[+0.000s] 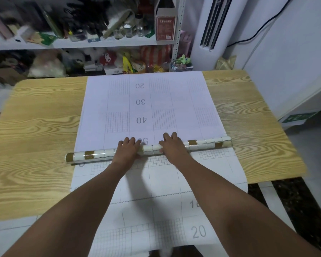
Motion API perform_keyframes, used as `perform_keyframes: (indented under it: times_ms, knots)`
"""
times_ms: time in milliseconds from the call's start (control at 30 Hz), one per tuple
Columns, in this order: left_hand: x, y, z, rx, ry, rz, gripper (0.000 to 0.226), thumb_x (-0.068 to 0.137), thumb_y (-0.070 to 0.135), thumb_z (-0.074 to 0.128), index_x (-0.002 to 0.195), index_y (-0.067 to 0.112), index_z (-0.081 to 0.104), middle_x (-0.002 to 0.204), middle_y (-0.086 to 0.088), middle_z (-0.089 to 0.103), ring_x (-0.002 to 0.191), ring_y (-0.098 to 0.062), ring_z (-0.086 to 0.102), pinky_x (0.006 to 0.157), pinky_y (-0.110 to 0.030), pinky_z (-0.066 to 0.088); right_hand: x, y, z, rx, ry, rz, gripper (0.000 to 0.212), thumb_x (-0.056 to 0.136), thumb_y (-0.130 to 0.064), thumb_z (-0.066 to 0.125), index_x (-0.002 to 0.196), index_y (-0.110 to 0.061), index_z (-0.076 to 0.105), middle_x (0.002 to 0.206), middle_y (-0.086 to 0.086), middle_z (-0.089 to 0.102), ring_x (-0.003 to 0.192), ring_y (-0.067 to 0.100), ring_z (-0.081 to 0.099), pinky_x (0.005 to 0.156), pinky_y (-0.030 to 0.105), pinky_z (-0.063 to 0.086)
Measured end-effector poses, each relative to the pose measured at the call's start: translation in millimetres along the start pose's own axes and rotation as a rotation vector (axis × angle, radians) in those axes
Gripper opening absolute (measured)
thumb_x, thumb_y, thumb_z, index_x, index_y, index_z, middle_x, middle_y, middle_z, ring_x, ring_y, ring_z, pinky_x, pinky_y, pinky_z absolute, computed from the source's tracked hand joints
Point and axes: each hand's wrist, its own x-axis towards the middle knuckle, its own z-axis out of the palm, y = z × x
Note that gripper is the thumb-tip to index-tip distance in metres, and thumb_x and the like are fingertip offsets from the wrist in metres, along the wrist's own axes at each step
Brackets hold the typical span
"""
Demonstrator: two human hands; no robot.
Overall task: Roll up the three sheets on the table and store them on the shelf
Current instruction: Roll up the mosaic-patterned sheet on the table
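Wood-grain table [35, 127] under everything, far corners rounded, bare strips down both sides of the paper. Down the middle, partly rolled sheet [156, 101]: white gridded backing up, numbers 20 to 40 readable, 50 half covered at the roll. Far edge at or just past the table's far edge, cannot tell which.

Across that sheet, roll [208, 142], brown-and-white tile pattern outward, slightly skewed with the right end farther away. Both ends a little past the sheet's side edges, well inside the table's sides.

On top of the roll near its middle, left hand [129, 148] and right hand [171, 145] side by side, a short stretch of roll between them. Palms down, fingers fairly straight and reaching over the far side. Pressing on it, not wrapped round it.

Beneath, on the near side of the roll, second gridded sheet [156, 182], numbers 10 and 20 facing the person, draped over the near table edge. More white paper at near left; cannot tell whether a separate sheet.

Right behind the far edge, shelf [100, 43], crammed on both visible levels. At far right, white standing air unit [208, 34], apart from the table.
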Motion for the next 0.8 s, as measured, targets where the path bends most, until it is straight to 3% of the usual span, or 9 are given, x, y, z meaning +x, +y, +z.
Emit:
perform_keyframes:
  times_ms: [200, 333, 533, 700, 800]
  knots:
    - [2.3, -2.4, -3.3, -0.065, 0.012, 0.028, 0.034, 0.097, 0.026, 0.045, 0.129, 0.014, 0.038, 0.116, -0.003, 0.055, 0.109, -0.027, 0.046, 0.099, -0.035, 0.029, 6.3, -3.6, 2.5, 0.045, -0.041, 0.034, 0.058, 0.086, -0.034, 0.066, 0.133, -0.012, 0.04, 0.126, 0.006, 0.049, 0.115, 0.026, 0.044, 0.092, 0.035, 0.038]
    - [-2.8, -2.5, -9.4, -0.068, -0.025, 0.059, 0.034, 0.098, 0.018, 0.039, 0.132, 0.016, 0.037, 0.121, -0.006, 0.051, 0.111, -0.027, 0.044, 0.096, -0.034, 0.031, 5.8, -4.4, 1.3, 0.061, 0.007, 0.031, 0.044, 0.086, -0.02, 0.066, 0.122, -0.009, 0.042, 0.117, 0.007, 0.052, 0.109, 0.024, 0.046, 0.082, 0.031, 0.038]
    - [-3.0, -3.7, -7.4, -0.13, 0.013, 0.051, 0.058, 0.082, -0.005, 0.05, 0.135, 0.017, 0.039, 0.137, -0.009, 0.034, 0.121, -0.028, 0.038, 0.099, -0.033, 0.032, 9.6, -4.4, -4.0, -0.003, 0.03, 0.013, 0.031, 0.088, -0.008, 0.058, 0.119, -0.01, 0.051, 0.121, 0.005, 0.047, 0.112, 0.024, 0.043, 0.081, 0.031, 0.038]
    - [0.3, -5.7, -7.2, -0.125, 0.01, 0.058, 0.048, 0.091, 0.033, 0.056, 0.135, 0.018, 0.044, 0.122, -0.01, 0.042, 0.111, -0.028, 0.039, 0.092, -0.034, 0.033, 10.6, 0.2, -4.9, -0.029, -0.001, -0.011, 0.025, 0.098, -0.018, 0.048, 0.121, -0.01, 0.055, 0.123, 0.006, 0.047, 0.115, 0.024, 0.042, 0.086, 0.033, 0.038]
    - [2.2, -4.8, -9.6, -0.095, -0.02, 0.052, 0.048, 0.091, 0.028, 0.056, 0.134, 0.014, 0.042, 0.121, -0.01, 0.043, 0.11, -0.028, 0.04, 0.089, -0.035, 0.034, 11.3, -0.8, -1.3, -0.006, -0.003, 0.01, 0.026, 0.1, -0.022, 0.046, 0.121, -0.01, 0.054, 0.122, 0.006, 0.048, 0.115, 0.024, 0.043, 0.087, 0.034, 0.038]
